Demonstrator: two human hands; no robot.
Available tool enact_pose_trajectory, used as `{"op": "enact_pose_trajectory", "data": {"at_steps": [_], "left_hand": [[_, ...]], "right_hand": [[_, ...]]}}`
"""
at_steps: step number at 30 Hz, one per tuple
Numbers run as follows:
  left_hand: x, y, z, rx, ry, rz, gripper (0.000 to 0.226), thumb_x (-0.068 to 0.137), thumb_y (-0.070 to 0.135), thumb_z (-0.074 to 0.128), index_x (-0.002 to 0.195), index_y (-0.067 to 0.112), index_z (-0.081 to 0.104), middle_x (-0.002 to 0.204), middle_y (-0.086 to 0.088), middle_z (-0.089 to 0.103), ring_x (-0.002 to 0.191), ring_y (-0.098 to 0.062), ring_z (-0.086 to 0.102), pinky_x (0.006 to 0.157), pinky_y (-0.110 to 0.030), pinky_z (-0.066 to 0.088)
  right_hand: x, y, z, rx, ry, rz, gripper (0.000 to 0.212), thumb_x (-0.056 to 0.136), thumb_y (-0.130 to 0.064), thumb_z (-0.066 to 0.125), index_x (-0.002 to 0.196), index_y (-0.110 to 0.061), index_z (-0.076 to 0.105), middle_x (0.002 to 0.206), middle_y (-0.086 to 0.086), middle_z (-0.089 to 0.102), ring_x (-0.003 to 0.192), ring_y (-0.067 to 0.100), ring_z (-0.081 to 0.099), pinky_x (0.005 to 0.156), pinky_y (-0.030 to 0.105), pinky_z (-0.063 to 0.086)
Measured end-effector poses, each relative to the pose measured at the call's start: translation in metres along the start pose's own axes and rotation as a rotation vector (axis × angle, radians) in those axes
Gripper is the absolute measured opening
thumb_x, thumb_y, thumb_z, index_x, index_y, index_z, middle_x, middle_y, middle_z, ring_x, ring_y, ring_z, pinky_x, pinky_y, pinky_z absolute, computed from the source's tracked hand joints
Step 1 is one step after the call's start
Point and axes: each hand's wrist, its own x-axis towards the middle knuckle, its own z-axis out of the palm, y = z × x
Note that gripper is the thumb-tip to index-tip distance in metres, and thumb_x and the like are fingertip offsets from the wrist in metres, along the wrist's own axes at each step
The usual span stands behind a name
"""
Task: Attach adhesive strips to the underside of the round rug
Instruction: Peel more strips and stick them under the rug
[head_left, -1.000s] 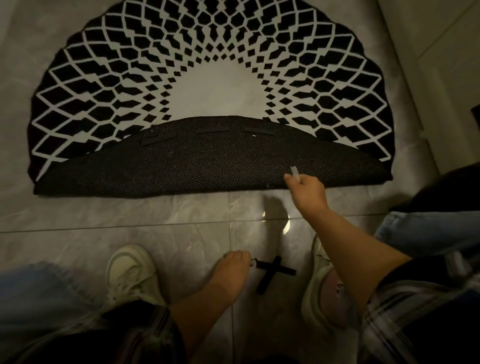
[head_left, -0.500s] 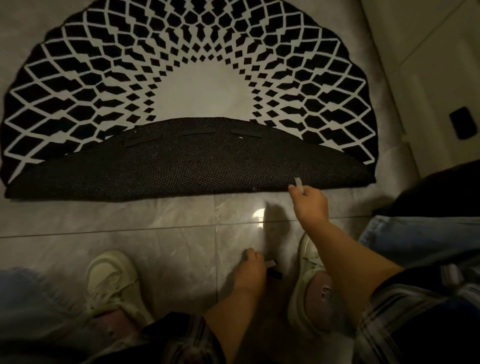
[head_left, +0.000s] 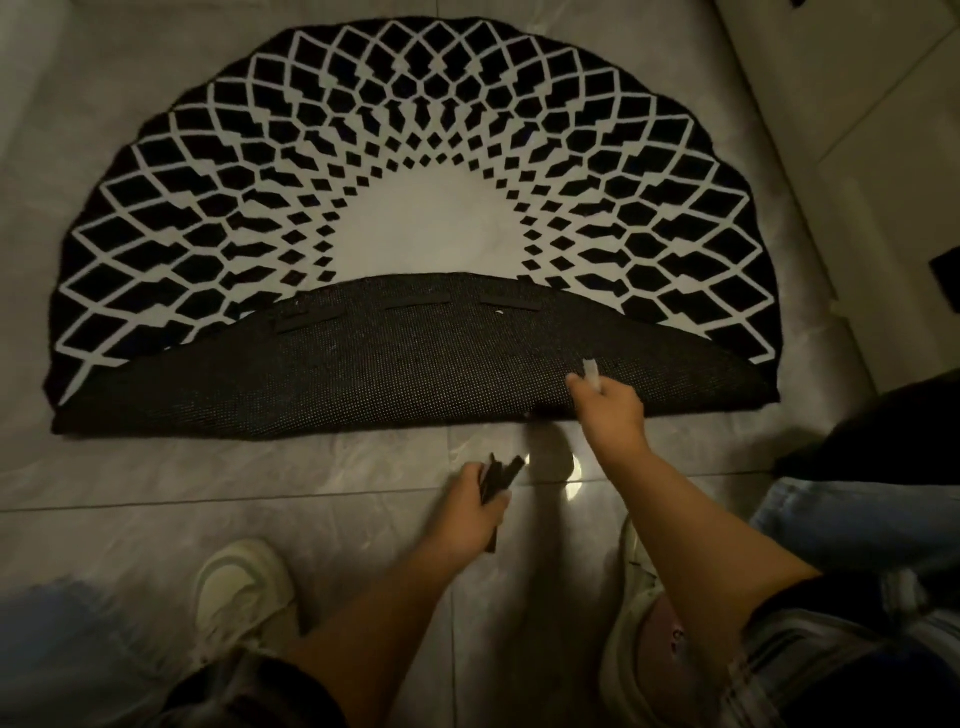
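- Round rug (head_left: 426, 156) of black pile with a white lattice of diamond shapes around a plain white centre lies on the glossy grey tiled floor (head_left: 156, 483), its near half folded back over the far half so that the outline reads as a half circle.
- Folded-over underside (head_left: 395, 379) is a black, finely dotted mesh backing, matte and grainy, with a curved upper edge and a straight fold line along the floor.
- Three flat black adhesive strips (head_left: 415, 302) sit near the curved edge of the backing, spaced apart in a row; the leftmost one is slightly askew.
- Left hand (head_left: 467, 512) hovers over the floor just in front of the fold, its fingers curled in a tight grip round a bundle of loose black adhesive strips (head_left: 500, 475) that fan out above the fist and stick out below it.
- Right hand (head_left: 613, 408) is at the fold line on the right part of the backing, fingers closed in a narrow pinch on a small white strip of backing paper (head_left: 591, 375) that stands up from the fingertips.
- Two pale sneakers (head_left: 239, 592) rest on the tiles below the hands, with blue jeans (head_left: 852, 519) and a plaid sleeve (head_left: 831, 660) at the right.
- A bright light reflection (head_left: 574, 475) glints on the tile between the two hands.
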Motion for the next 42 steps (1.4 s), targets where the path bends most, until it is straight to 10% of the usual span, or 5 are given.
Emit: {"op": "enact_pose_trajectory", "data": {"at_steps": [9, 42], "left_hand": [[0.024, 0.079, -0.058, -0.502, -0.023, 0.114, 0.012, 0.093, 0.010, 0.058, 0.104, 0.014, 0.058, 0.079, -0.005, 0.063, 0.059, -0.011, 0.058, 0.060, -0.022, 0.049], [0.098, 0.114, -0.089, -0.509, -0.148, 0.202, 0.010, 0.094, 0.009, 0.054, 0.097, 0.000, 0.058, 0.054, 0.005, 0.059, 0.046, -0.006, 0.041, 0.045, -0.018, 0.035]], "right_hand": [[0.004, -0.048, 0.032, 0.107, -0.128, -0.054, 0.028, 0.093, -0.034, 0.057, 0.084, -0.010, 0.069, 0.065, 0.003, 0.052, 0.062, 0.015, 0.048, 0.061, 0.030, 0.038], [0.061, -0.085, 0.064, 0.538, -0.062, 0.029, 0.008, 0.091, -0.019, 0.063, 0.086, -0.013, 0.067, 0.047, -0.011, 0.048, 0.040, 0.001, 0.041, 0.039, 0.015, 0.034]]}}
